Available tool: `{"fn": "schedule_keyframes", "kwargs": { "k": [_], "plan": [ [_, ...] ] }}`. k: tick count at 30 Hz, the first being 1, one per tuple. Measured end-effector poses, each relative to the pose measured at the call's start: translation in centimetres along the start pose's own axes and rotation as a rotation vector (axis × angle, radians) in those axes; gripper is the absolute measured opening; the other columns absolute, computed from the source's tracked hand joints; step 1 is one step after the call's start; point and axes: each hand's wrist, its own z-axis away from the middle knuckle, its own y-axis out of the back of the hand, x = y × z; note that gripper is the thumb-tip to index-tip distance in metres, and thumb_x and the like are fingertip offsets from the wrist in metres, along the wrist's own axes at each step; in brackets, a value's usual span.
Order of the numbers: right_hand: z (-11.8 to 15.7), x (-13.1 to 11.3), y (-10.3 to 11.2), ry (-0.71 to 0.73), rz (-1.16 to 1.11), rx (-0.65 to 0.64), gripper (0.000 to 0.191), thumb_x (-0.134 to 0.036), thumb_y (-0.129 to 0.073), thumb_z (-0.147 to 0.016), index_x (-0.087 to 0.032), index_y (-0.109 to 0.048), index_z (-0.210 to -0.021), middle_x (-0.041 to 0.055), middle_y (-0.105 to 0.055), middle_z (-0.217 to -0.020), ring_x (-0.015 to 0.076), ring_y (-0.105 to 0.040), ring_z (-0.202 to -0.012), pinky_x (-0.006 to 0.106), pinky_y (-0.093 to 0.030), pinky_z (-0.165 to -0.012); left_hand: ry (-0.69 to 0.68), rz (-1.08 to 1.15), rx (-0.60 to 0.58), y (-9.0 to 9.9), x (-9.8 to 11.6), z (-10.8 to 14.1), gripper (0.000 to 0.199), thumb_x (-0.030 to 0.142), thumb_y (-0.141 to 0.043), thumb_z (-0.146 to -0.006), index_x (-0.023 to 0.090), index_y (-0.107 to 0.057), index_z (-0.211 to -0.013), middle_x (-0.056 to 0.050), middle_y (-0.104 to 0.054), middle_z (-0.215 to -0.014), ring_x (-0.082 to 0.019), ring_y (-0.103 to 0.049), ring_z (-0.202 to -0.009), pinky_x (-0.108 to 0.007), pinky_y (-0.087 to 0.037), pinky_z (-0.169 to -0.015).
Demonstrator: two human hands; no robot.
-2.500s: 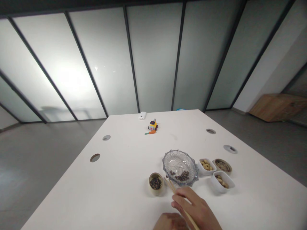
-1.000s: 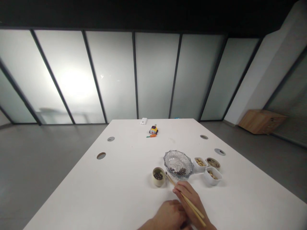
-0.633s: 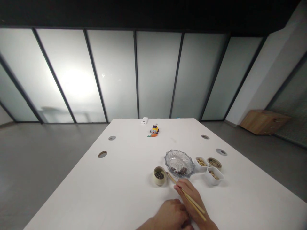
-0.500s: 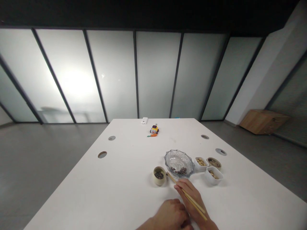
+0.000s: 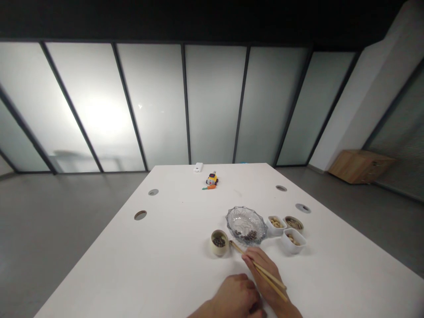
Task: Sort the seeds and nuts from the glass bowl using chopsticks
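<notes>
My right hand (image 5: 263, 271) grips a pair of wooden chopsticks (image 5: 270, 277). Their tips lie between a small pale round cup (image 5: 219, 248) and a clear glass bowl (image 5: 247, 221), with a small dark piece visible at the tips. Dark beans or nuts sit inside the cup, and more lie in the near part of the glass bowl. My left hand (image 5: 236, 293) rests on the white table beside my right wrist, its fingers curled; whether anything is inside them is hidden.
Right of the glass bowl stand two white dishes (image 5: 293, 248) with light nuts and a round container (image 5: 294, 223). Farther back are a yellow toy car (image 5: 212, 179), an orange toy carrot (image 5: 211, 187) and a white object (image 5: 198, 167). The table (image 5: 142, 256) has several round holes.
The camera view has shifted slightly, so the table objects appear a little farther left. Both hands stay in almost the same pose, and the chopstick tips remain beside the cup.
</notes>
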Motion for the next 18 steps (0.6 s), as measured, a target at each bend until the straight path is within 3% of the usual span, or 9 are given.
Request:
{"fn": "schedule_keyframes", "kwargs": {
  "k": [13,18],
  "plan": [
    [-0.2,-0.7,0.5,-0.014,0.029,-0.01,0.024,-0.035,-0.055,-0.103,-0.025,-0.071,-0.088,0.0032,-0.073,-0.086,0.0185,-0.073,-0.08,0.027,-0.062,-0.077,-0.034,-0.059,0.079,-0.8,-0.3,0.1,0.026,0.043,-0.073,-0.091,0.019,-0.07,-0.081,-0.003,-0.073,-0.082,-0.019,-0.066,-0.072,-0.029,-0.051,-0.079],
    [0.7,-1.5,2.2,-0.021,0.136,0.098,0.03,-0.041,-0.053,-0.104,-0.025,-0.07,-0.085,0.0028,-0.074,-0.082,0.0184,-0.074,-0.075,0.027,-0.062,-0.069,-0.04,-0.092,0.073,-0.1,0.1,0.1,0.027,0.043,-0.072,-0.092,0.019,-0.069,-0.08,-0.001,-0.073,-0.078,-0.018,-0.064,-0.07,-0.028,-0.05,-0.076]
  ]
}}
